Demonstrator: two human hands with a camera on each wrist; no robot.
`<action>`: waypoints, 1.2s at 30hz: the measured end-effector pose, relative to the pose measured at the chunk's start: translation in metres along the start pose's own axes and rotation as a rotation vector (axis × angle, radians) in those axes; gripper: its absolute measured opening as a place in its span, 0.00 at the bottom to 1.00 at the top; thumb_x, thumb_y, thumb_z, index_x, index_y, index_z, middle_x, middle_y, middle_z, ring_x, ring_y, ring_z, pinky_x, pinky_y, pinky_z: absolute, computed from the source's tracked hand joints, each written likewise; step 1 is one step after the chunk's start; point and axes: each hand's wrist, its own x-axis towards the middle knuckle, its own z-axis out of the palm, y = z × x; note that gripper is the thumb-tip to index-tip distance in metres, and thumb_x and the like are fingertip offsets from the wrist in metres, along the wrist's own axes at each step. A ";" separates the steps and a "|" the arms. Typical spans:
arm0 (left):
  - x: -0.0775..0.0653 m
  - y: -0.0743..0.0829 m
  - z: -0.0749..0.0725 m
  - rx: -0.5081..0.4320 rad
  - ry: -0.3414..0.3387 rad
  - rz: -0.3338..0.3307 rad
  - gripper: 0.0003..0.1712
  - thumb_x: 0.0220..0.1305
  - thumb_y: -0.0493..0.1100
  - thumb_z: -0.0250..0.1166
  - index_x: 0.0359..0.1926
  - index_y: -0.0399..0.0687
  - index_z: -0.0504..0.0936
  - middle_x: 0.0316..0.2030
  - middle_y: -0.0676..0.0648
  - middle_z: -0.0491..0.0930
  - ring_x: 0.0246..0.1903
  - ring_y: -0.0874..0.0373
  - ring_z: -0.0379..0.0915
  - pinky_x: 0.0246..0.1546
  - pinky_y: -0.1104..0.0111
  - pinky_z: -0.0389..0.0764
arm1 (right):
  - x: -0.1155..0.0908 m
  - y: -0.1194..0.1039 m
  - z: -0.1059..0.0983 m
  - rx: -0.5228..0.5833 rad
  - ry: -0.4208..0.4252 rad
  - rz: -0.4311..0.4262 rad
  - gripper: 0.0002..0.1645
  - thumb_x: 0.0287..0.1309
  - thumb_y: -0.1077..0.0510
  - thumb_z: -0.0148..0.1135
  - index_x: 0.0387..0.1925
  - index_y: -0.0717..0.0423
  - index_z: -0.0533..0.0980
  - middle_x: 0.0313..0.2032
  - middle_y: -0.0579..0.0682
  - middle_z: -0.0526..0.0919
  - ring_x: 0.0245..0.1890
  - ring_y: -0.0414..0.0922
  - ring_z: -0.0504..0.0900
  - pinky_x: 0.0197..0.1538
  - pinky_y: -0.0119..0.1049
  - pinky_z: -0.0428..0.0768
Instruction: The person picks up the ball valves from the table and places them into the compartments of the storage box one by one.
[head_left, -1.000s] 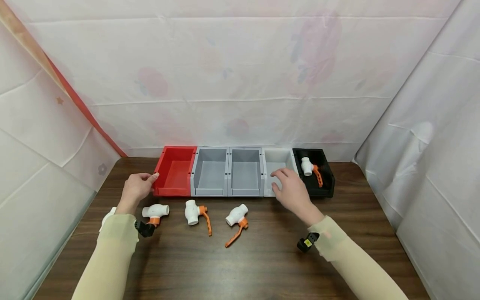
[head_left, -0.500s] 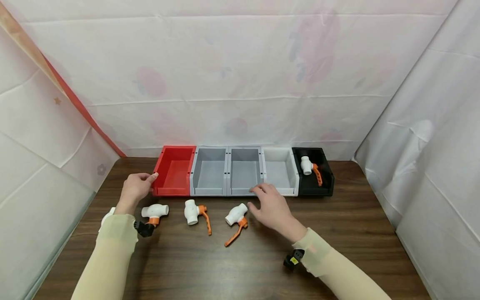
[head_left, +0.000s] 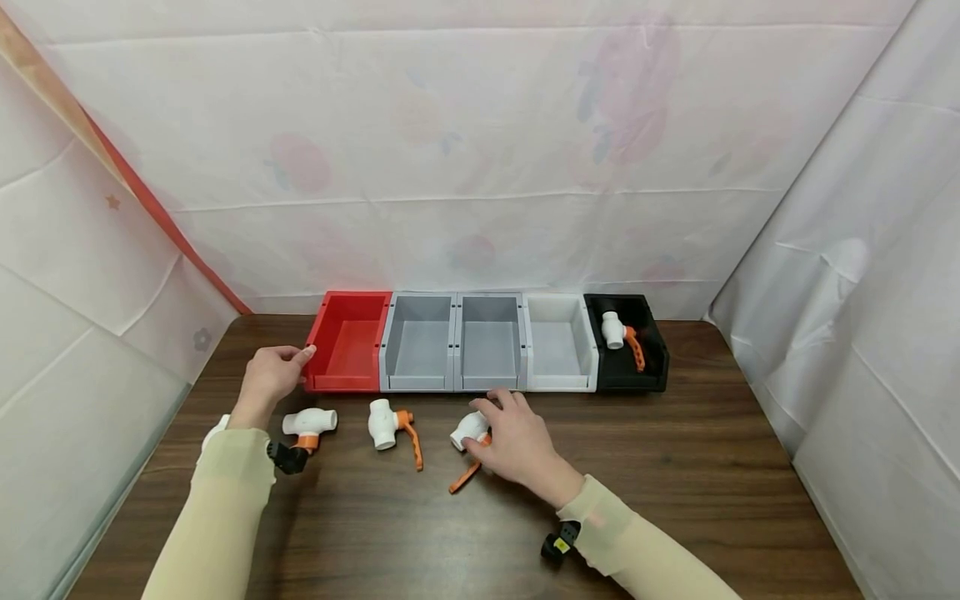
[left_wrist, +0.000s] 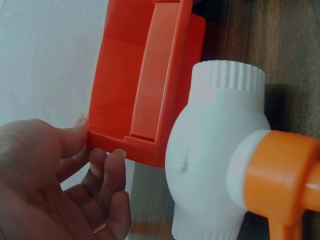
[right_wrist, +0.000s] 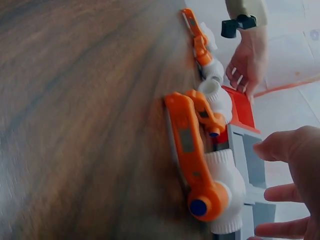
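Note:
My left hand (head_left: pixel 268 379) pinches the side edge of a red bin (head_left: pixel 352 350) between thumb and fingers; the left wrist view has its thumb (left_wrist: pixel 74 137) at the bin's corner. Close by lies a white ball valve (left_wrist: pixel 215 150) with an orange lever handle. Fingers spread, my right hand (head_left: pixel 517 437) hovers over another white ball valve (head_left: pixel 468 430) and partly covers it in the head view. From the right wrist, that valve's orange handle (right_wrist: pixel 187 145) shows beside the hand, with a gap between them.
Right of the red bin stand two grey bins (head_left: pixel 420 379), a white bin (head_left: pixel 562 382) and a black bin (head_left: pixel 651 385) holding one ball valve (head_left: pixel 613 332). Another valve (head_left: pixel 382 427) lies on the wooden table (head_left: pixel 360 542). A further white piece (head_left: pixel 213 429) is mostly behind the left sleeve.
My right hand has moved left and toward the table's front, from over the white bin to over the rightmost valve on the table. The left hand has stayed on the red bin.

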 end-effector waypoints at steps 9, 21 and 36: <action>-0.001 0.000 0.000 -0.015 -0.002 -0.010 0.36 0.73 0.61 0.54 0.67 0.36 0.71 0.57 0.31 0.73 0.48 0.39 0.72 0.51 0.48 0.78 | -0.002 -0.011 0.016 -0.049 0.007 0.015 0.31 0.51 0.37 0.72 0.56 0.42 0.81 0.58 0.53 0.72 0.53 0.52 0.73 0.29 0.44 0.80; -0.002 0.001 0.000 -0.029 -0.012 -0.032 0.36 0.74 0.61 0.53 0.67 0.37 0.71 0.58 0.31 0.73 0.51 0.38 0.71 0.53 0.46 0.75 | -0.002 -0.016 0.023 -0.045 0.075 0.001 0.22 0.48 0.51 0.78 0.48 0.49 0.85 0.49 0.56 0.78 0.46 0.54 0.75 0.37 0.44 0.82; -0.004 0.002 0.001 -0.067 -0.008 -0.058 0.36 0.73 0.61 0.54 0.69 0.39 0.69 0.60 0.33 0.72 0.52 0.38 0.71 0.55 0.47 0.75 | 0.000 -0.022 0.027 0.030 0.053 0.060 0.22 0.49 0.49 0.77 0.46 0.51 0.82 0.52 0.60 0.76 0.48 0.55 0.78 0.42 0.45 0.82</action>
